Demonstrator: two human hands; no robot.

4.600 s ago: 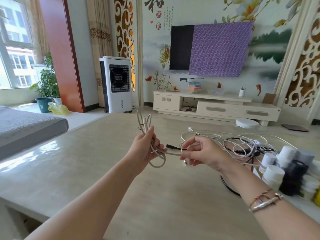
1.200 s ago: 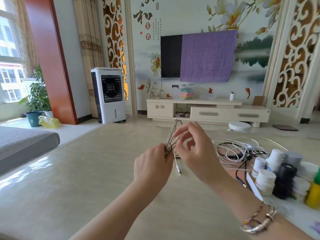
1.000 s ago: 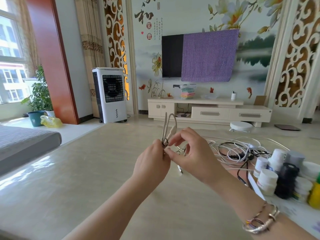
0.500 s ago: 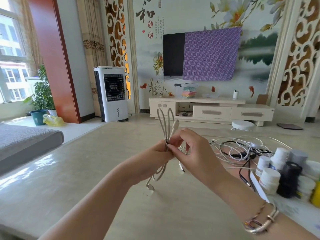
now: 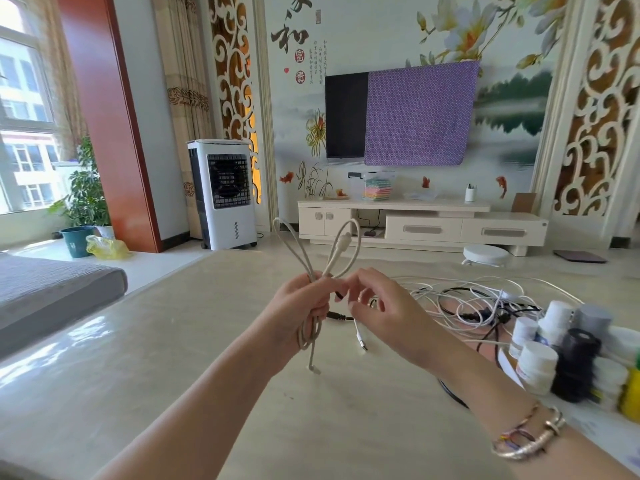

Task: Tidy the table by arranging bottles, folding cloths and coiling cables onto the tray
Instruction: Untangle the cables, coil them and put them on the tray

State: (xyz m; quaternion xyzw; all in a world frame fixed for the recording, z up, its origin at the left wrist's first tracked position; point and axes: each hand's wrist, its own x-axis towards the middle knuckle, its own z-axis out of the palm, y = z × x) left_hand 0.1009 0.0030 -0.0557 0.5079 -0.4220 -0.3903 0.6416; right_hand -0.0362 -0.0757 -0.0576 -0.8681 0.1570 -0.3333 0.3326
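Note:
My left hand (image 5: pixel 300 313) grips a beige cable (image 5: pixel 313 261) folded into loops, held above the table. Two loops stick up over the fist and an end hangs below it. My right hand (image 5: pixel 381 317) is just to the right, its fingertips pinching the cable's strand beside the left fist. A tangle of white and black cables (image 5: pixel 478 303) lies on the table behind the right hand. Several white, grey and black bottles (image 5: pixel 554 351) stand packed together at the right edge.
The beige table (image 5: pixel 173 358) stretches left and toward me. A grey cushioned seat (image 5: pixel 52 289) borders it on the left. Beyond stand a white air cooler (image 5: pixel 225 195) and a TV cabinet (image 5: pixel 422 226).
The left hand turned upright, so the cable's loops now spread apart above the fist and an end dangles below. The right hand stays at the strand beside the fist.

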